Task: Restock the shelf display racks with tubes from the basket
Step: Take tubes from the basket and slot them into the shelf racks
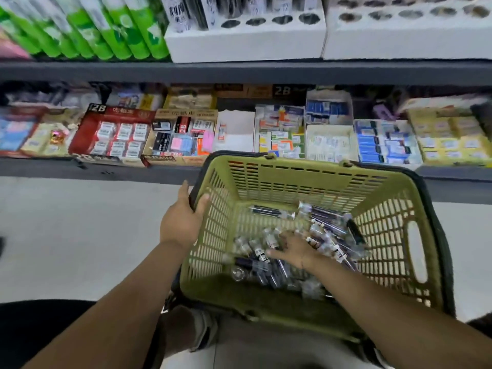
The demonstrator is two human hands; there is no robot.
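A green basket (306,170) sits close before the lower shelf (106,170), with open floor (80,235) to its left. The left hand (181,219) grips the basket's left rim, thumb inside. The right hand (295,249) reaches down onto the tubes (327,225) piled in its bottom, its grasp too blurred to tell. White racks (245,42) stand on the shelf above.

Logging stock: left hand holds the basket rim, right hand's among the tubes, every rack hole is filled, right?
No: the head view shows empty holes in the white racks. The left hand holds the basket rim; the right hand is among the tubes.
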